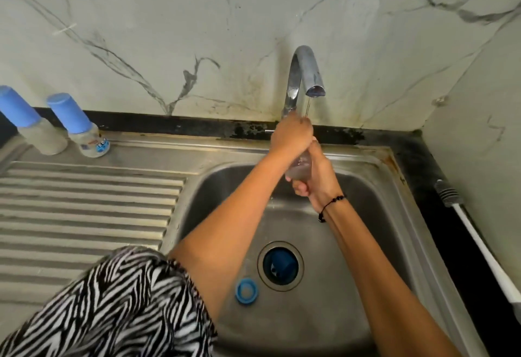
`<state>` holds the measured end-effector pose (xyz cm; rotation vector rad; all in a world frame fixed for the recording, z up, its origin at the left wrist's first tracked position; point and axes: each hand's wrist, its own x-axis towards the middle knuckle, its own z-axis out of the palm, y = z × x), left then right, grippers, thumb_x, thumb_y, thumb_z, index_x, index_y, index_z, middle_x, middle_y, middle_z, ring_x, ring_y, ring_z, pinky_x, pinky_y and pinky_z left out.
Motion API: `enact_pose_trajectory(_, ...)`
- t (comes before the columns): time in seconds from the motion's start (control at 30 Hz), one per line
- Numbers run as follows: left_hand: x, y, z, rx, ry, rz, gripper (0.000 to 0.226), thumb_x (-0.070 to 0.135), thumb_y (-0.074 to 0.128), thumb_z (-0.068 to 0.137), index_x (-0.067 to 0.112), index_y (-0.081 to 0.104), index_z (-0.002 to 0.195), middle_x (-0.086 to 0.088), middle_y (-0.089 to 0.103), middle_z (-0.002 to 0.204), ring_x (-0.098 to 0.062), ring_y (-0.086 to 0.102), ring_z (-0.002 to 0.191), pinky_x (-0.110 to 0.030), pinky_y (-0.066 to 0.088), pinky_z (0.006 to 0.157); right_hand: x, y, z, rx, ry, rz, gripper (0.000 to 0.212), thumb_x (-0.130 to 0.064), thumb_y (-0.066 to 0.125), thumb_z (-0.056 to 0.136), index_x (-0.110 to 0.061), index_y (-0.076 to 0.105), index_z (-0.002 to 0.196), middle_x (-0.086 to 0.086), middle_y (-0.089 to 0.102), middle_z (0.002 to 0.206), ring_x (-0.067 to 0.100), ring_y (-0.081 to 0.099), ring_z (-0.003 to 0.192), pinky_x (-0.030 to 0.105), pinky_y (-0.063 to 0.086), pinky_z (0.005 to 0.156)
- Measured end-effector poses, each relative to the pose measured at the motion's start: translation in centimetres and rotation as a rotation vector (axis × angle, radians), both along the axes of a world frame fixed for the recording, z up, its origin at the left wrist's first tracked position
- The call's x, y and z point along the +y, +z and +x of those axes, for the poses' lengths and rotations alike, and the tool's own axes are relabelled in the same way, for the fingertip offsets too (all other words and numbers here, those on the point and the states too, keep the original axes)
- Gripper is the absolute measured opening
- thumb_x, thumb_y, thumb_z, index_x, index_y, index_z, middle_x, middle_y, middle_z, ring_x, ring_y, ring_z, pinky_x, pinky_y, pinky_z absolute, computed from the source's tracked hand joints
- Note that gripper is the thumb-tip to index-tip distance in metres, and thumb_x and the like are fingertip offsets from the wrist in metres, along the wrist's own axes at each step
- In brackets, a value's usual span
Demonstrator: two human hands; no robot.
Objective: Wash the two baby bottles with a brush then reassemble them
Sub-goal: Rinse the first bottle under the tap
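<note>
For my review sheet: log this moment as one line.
right hand: grips bottle | left hand: at faucet base | ring: in sink | brush: on counter

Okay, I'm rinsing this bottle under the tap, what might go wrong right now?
The blue ring lies loose in the sink beside the open drain; running water might push it in. The wet bottle, gripped by your right hand, may slip. The brush on the right ledge could get knocked off.

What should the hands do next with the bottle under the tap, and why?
Probably tip the water out of the clear bottle into the sink. The right hand grips it under the tap, the left hand covers its top, and cloudy water sits inside. The brush lies unused.
</note>
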<state>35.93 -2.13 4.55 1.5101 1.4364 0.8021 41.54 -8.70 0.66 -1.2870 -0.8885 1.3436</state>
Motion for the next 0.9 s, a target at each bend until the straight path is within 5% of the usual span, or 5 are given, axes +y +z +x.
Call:
enact_pose_trajectory(0.13, 1.4, 1.1, -1.4, -0.327, -0.021, -0.356, 0.032, 0.015, 0.035, 0.095, -0.004, 0.054, 0.113, -0.026, 0.062, 0.105, -0.035, 0.065, 0.084, -0.041, 0.055, 0.077, -1.1, 0.3, -0.8, 0.068, -0.055, 0.006, 0.049, -0.053, 0.032, 0.097, -0.012, 0.058, 0.089, 0.008, 0.054, 0.059, 0.012, 0.033, 0.037, 0.018, 0.019, 0.035)
enact_pose_trajectory(0.27, -0.6, 1.0, 0.0, 0.077, -0.028, 0.100, 0.031, 0.015, 0.036, 0.099, -0.002, 0.056, 0.114, -0.019, 0.058, 0.116, -0.029, 0.056, 0.109, -0.041, 0.043, 0.097, 0.0, 0.3, -0.8, 0.238, -0.164, -0.007, 0.039, -0.048, 0.036, 0.097, -0.018, 0.058, 0.085, 0.001, 0.055, 0.057, 0.012, 0.040, 0.042, 0.017, 0.022, 0.036)
enact_pose_trajectory(0.4, -5.7, -1.6, 0.4, 0.176, -0.096, 0.374, 0.052, 0.023, 0.030, 0.103, 0.003, 0.016, 0.150, -0.013, 0.012, 0.158, -0.022, 0.010, 0.146, -0.025, 0.006, 0.117, 2.3, 0.5, 0.0, 0.462, -0.189, 0.113, 0.037, -0.035, 0.032, 0.101, -0.012, 0.061, 0.106, -0.003, 0.071, 0.087, 0.013, 0.065, 0.087, 0.020, 0.051, 0.063)
enact_pose_trajectory(0.5, -8.8, -3.4, 0.6, 0.062, -0.078, 0.393, 0.056, 0.030, 0.025, 0.104, 0.011, 0.001, 0.151, -0.001, -0.004, 0.160, -0.011, -0.006, 0.147, -0.022, -0.003, 0.118, 2.3, 1.0, 1.0, 0.346, -0.152, 0.136, 0.036, -0.028, 0.027, 0.103, -0.011, 0.059, 0.098, -0.007, 0.070, 0.077, 0.003, 0.065, 0.076, 0.014, 0.050, 0.063)
enact_pose_trajectory(0.9, -0.3, 1.6, -1.1, -0.657, -0.060, -0.356, 0.025, 0.028, 0.049, 0.093, 0.008, 0.057, 0.107, -0.017, 0.063, 0.103, -0.029, 0.064, 0.090, -0.040, 0.053, 0.083, 0.3, 1.8, 0.5, 0.137, -0.062, 0.066, 0.054, -0.053, 0.028, 0.098, -0.009, 0.059, 0.100, 0.007, 0.056, 0.064, 0.011, 0.036, 0.036, 0.016, 0.022, 0.034)
